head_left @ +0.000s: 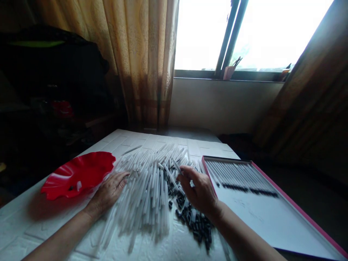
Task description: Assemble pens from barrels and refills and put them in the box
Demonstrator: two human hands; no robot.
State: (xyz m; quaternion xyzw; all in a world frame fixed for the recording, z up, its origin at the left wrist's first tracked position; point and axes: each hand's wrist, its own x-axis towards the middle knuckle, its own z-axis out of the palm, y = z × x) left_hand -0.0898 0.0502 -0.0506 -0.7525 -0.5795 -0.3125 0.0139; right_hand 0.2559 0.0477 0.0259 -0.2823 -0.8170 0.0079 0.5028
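A large heap of clear plastic pen barrels (152,192) covers the middle of the white table. My right hand (198,188) is over the heap's right side, with thumb and fingers closed on a pale pen barrel (176,166). Below that hand lies a pile of small black pen caps (199,224). My left hand (110,190) is at the heap's left edge, its fingers drawn together against the barrels. What those fingertips hold, if anything, is too blurred to make out.
A red wavy-rimmed bowl (92,165) stands at the left with small bits inside. At the right, a shallow pink-edged box (296,206) holds a row of black-ended pens (239,175). Behind the table are a curtain (146,54) and a window.
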